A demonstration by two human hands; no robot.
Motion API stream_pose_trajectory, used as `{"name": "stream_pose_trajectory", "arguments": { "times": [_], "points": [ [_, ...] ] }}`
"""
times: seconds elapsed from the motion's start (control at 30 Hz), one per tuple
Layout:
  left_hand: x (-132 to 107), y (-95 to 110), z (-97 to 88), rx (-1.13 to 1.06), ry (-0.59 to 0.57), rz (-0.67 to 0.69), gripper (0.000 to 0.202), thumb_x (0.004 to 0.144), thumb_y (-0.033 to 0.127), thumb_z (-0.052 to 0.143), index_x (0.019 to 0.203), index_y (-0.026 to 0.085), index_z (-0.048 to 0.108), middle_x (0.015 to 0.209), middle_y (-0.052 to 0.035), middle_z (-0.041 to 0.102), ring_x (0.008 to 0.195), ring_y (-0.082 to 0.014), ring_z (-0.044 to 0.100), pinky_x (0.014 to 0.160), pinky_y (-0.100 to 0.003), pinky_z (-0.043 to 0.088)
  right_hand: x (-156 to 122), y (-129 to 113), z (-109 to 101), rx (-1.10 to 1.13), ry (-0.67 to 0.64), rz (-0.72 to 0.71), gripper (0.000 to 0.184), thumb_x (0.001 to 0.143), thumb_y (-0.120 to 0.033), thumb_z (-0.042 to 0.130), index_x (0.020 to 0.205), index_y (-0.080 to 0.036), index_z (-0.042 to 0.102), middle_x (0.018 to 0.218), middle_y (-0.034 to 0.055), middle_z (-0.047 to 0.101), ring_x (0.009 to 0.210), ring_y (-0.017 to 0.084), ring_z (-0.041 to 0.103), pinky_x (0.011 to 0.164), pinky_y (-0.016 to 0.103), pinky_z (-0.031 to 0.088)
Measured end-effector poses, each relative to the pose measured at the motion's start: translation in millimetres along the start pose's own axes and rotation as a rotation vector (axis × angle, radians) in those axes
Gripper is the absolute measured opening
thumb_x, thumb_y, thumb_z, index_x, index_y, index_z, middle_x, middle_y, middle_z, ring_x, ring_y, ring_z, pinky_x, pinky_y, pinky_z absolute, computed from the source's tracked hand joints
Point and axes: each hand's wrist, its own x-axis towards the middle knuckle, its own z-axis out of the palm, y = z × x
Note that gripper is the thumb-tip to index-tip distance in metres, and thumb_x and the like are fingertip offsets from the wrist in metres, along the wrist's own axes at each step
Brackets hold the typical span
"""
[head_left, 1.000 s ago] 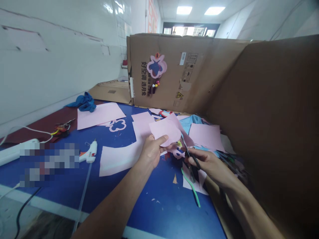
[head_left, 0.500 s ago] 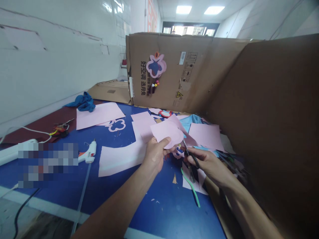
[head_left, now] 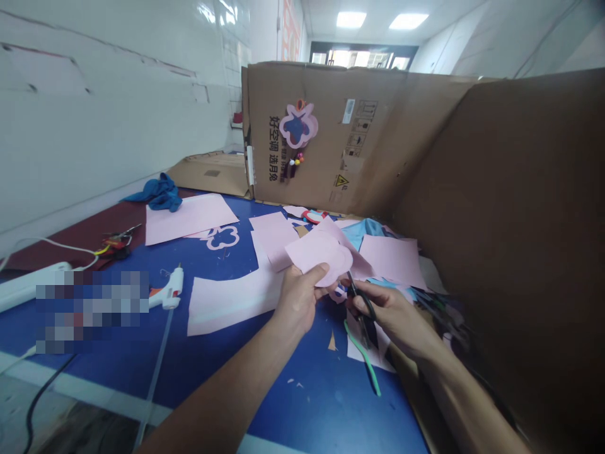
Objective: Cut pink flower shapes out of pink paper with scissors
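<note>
While the left hand [head_left: 300, 293] pinches a pink sheet [head_left: 326, 252] above the bench [head_left: 265, 391], thumb on top, its other fingers are mostly hidden beneath. The right hand [head_left: 392, 309] has its grip curled round the black handles of the scissors [head_left: 352, 287]; the tips are at the sheet's rounded edge, but the blades are so foreshortened that I can't tell how far apart they stand. Just below, a pink cutout [head_left: 337, 297] peeks out, half covered by the hands, and a dark item [head_left: 370, 334] nearby is too murky to name. Over on the left, mosaic swallows the back of the glue gun [head_left: 170, 293], and both forearms run off the bottom.

Now the surroundings: a carton [head_left: 378, 139] walls off the far side and the right. Loose pink paper crowds in behind the held sheet, a light blue cloth [head_left: 363, 230] among it. Nearer, a green strip [head_left: 371, 372] lies beside the dark item, while a dark blue cloth [head_left: 163, 192] rests on the far-left paper.

And the count: two hands, one pair of scissors, one glue gun, one green strip, two cloths, one flower [head_left: 311, 126] on the carton and one flower outline [head_left: 235, 239] on the bench.
</note>
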Motion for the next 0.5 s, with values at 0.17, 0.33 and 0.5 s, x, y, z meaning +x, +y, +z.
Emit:
{"name": "stream_pose_trajectory", "arguments": {
  "times": [0.17,0.33,0.5],
  "points": [
    [1.0,-3.1,-0.9,0.015,-0.005,0.006,0.053,0.078,0.017,0.079,0.13,0.014,0.067,0.123,-0.0174,0.076,0.085,-0.0223,0.078,0.069,-0.027,0.06,-0.2,2.3,2.1,0.002,-0.006,-0.008,0.056,0.084,-0.063,0.079,0.129,-0.029,0.079,0.105,0.0043,0.079,0.103,0.029,0.066,0.087,0.037,0.055],
    [-1.3,-3.5,0.3,0.013,0.024,0.009,0.052,0.078,0.015,0.078,0.128,0.014,0.068,0.12,-0.0165,0.077,0.081,-0.0212,0.077,0.067,-0.027,0.06,0.8,2.7,4.8,0.032,-0.019,-0.005,0.052,0.085,-0.061,0.079,0.126,-0.028,0.08,0.097,0.0029,0.077,0.094,0.026,0.065,0.082,0.034,0.053],
    [-1.5,-5.5,-0.6,0.019,0.029,0.015,0.051,0.077,0.017,0.079,0.127,0.014,0.067,0.116,-0.0162,0.078,0.079,-0.0216,0.078,0.067,-0.027,0.06,1.1,4.9,6.6,0.051,-0.035,-0.018,0.044,0.09,-0.055,0.077,0.125,-0.029,0.079,0.094,0.0012,0.074,0.092,0.024,0.063,0.08,0.031,0.05]
  ]
}}
